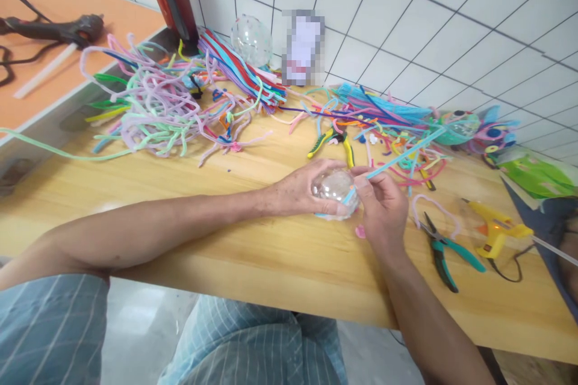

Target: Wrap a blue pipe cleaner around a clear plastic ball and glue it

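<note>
My left hand (301,189) is wrapped round a clear plastic ball (336,187) just above the wooden table (180,192). A light blue pipe cleaner (400,156) runs from the ball up to the right, and part of it lies against the ball's side. My right hand (382,207) pinches that pipe cleaner close to the ball, its fingers closed. A small pink piece (360,231) lies on the table right under my hands.
Heaps of coloured pipe cleaners (158,102) cover the back of the table. Teal-handled pliers (445,252) and a yellow glue gun (494,231) lie to the right, yellow-handled cutters (332,141) behind my hands. Another clear ball (251,41) stands by the tiled wall. A black glue gun (58,29) rests far left.
</note>
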A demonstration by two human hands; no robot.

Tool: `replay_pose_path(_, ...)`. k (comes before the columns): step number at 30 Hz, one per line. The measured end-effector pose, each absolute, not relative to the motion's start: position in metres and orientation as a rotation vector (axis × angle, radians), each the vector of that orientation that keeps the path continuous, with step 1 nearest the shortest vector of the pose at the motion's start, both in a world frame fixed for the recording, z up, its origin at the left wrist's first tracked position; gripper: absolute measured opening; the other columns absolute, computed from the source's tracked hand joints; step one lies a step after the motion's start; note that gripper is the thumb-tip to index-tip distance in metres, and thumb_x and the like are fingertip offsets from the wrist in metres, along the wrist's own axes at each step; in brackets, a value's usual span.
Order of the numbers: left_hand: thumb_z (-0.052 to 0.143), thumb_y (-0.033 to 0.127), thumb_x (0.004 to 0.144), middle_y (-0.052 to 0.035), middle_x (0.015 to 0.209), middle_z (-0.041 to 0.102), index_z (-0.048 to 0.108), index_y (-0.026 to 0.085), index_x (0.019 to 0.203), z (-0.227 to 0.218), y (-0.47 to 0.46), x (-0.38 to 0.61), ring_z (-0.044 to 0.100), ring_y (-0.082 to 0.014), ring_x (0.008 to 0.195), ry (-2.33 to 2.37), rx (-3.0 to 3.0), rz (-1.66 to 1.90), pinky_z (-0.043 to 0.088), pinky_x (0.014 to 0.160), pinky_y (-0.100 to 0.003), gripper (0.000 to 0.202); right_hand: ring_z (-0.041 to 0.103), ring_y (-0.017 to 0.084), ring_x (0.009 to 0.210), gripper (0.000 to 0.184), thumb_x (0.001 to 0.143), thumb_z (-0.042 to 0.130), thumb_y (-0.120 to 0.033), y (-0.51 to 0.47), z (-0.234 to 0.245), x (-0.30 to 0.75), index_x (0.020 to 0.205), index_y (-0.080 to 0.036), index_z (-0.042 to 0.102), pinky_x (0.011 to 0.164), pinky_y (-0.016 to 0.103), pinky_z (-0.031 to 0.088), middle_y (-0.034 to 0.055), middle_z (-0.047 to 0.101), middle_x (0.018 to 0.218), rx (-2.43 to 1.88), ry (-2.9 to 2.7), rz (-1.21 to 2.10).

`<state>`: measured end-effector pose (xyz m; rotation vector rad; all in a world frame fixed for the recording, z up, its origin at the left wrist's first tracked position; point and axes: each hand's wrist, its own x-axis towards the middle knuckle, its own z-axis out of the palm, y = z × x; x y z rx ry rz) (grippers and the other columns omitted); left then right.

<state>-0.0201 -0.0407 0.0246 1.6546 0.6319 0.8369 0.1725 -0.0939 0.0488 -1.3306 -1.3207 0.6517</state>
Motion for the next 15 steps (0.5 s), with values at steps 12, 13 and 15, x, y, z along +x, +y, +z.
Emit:
replay_pose_path(12, 0.091, 0.047, 0.073, -0.0110, 0.132, 0.069, 0.053, 0.021, 0.134, 0.021, -0.035, -0.021, 0.068, -0.0296, 0.124, 0.673, 1.474, 0.895, 0.056, 0.111, -0.049, 0.076, 0.073, 0.017, 0.093, 0.024, 0.090, 0.080, -0.042, -0.084, 0.044, 0.181, 0.106, -0.026, 0.075, 0.088, 0.036, 0.057, 0.0012, 0.080, 0.099, -1.124, -1.027, 0.844)
replay_pose_path(13, 0.090, 0.046, 0.073, -0.0114, 0.133, 0.069, 0.053, 0.021, 0.134, 0.021, -0.035, -0.022, 0.068, -0.0302, 0.126, 0.687, 1.477, 0.906, 0.055, 0.113, -0.050, 0.076, 0.072, 0.016, 0.087, 0.022, 0.088, 0.080, -0.038, -0.083, 0.045, 0.181, 0.105, -0.026, 0.074, 0.083, 0.034, 0.057, -0.0001, 0.078, 0.093, -1.113, -1.013, 0.841)
replay_pose_path(15, 0.089, 0.046, 0.073, -0.0120, 0.133, 0.068, 0.052, 0.021, 0.133, 0.021, -0.034, -0.022, 0.067, -0.0312, 0.127, 0.701, 1.483, 0.921, 0.054, 0.115, -0.052, 0.075, 0.067, 0.014, 0.076, 0.020, 0.084, 0.081, -0.030, -0.081, 0.047, 0.182, 0.101, -0.026, 0.072, 0.075, 0.032, 0.055, -0.0026, 0.074, 0.084, -1.092, -0.995, 0.853)
